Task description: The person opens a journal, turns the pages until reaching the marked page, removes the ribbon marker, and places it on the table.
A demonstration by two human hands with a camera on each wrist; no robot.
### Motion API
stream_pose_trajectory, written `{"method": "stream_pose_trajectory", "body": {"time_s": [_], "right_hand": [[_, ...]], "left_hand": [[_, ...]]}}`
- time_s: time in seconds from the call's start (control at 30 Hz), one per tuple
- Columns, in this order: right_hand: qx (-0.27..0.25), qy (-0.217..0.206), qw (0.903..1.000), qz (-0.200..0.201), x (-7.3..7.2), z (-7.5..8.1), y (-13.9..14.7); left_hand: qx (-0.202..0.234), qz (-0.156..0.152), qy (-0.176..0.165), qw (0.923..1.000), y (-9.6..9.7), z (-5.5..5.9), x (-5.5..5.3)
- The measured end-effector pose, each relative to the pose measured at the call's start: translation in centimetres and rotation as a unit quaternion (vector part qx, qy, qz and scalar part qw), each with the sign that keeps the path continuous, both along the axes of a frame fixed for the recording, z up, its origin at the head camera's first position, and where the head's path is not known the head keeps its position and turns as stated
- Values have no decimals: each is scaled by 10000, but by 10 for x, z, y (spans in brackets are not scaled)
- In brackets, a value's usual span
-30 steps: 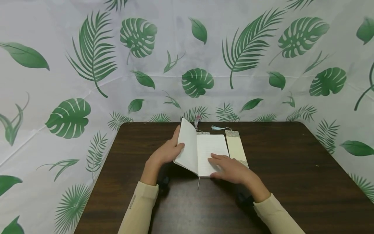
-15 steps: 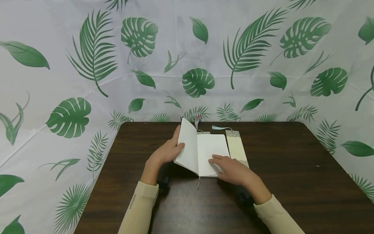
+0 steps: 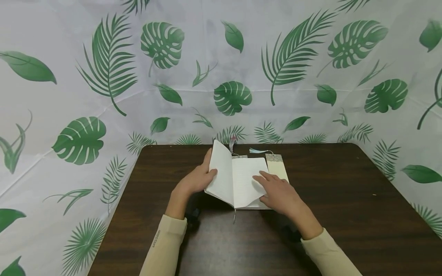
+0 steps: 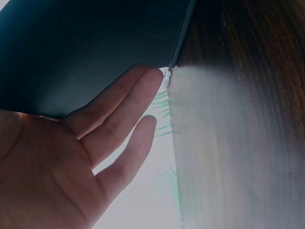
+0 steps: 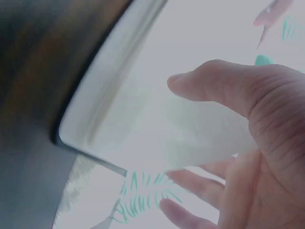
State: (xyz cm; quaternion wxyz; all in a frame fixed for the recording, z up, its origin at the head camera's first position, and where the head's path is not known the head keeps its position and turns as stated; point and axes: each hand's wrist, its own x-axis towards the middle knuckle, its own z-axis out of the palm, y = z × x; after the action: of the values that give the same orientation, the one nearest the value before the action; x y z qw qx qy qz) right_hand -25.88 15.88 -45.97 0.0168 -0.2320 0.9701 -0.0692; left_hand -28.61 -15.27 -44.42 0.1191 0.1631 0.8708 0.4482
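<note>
An open notebook [image 3: 221,172] with white pages and a dark cover [image 4: 95,52] lies on the table. My left hand [image 3: 195,178] grips its raised left side, thumb on the white inner face and fingers behind the cover. My right hand [image 3: 281,193] holds the lower right part of a lined page [image 3: 245,180], which curves up off the pages beneath. In the right wrist view, the thumb [image 5: 190,86] is on the near side of the page, with fingers partly hidden beyond its edge. A ribbon marker [image 3: 234,218] hangs from the spine's bottom.
A cream bookmark [image 3: 276,165] with a pale blue tassel [image 3: 257,150] lies to the right of the notebook, partly under my right hand. Behind the notebook shows the top of another bookmark [image 3: 240,156] with a pinkish tassel [image 3: 233,143]. A leaf-print cloth [image 3: 235,97] hangs behind the table [image 3: 338,184].
My right hand has shifted slightly up and right, lifting the page's lower right corner, so pages below show. The left hand keeps its grip on the raised side.
</note>
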Motion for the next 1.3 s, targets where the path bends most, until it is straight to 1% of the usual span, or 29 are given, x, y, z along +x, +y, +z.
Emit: {"method": "stream_pose_trajectory", "body": {"time_s": [0.13,0.23,0.3,0.4,0.47,0.53,0.57,0.67,0.83,0.93,1.07,1.17,1.3], "right_hand": [[-328,-167,9978,-558,-4,4,6],[-746,-233,9942,-740,-8,2,8],[-1111,-282,9897,-853,-10,0,8],[-1820,-437,9770,-1018,-11,-3,3],[-2290,-591,9661,-1037,-9,-5,-3],[-2635,-763,9565,-993,-6,-8,-9],[-2730,-846,9534,-963,-5,-9,-12],[-2794,-1089,9504,-819,0,-13,-21],[-2569,-1163,9587,-382,6,-19,-33],[-2245,-1077,9684,-157,7,-22,-34],[-1771,-833,9805,163,7,-24,-34],[-1531,-601,9853,467,8,-27,-34],[-1320,-478,9870,783,12,-28,-36]], "left_hand": [[-21,-26,-20,10000,0,-1,0],[-36,-6,-48,10000,0,-1,-1],[-54,23,-61,10000,1,-1,-1],[-50,57,-68,9999,1,-2,-1],[-28,44,-44,10000,1,-2,-1],[0,15,-26,10000,0,-2,0],[2,0,-27,10000,0,-2,0],[8,-29,-28,10000,0,-3,-1],[0,-4,-54,10000,0,-3,-2],[-19,22,-10,10000,1,-2,-3],[-5,22,53,10000,3,-2,-3],[40,18,40,10000,4,-3,-2],[128,114,-26,9998,3,-4,0]]}}
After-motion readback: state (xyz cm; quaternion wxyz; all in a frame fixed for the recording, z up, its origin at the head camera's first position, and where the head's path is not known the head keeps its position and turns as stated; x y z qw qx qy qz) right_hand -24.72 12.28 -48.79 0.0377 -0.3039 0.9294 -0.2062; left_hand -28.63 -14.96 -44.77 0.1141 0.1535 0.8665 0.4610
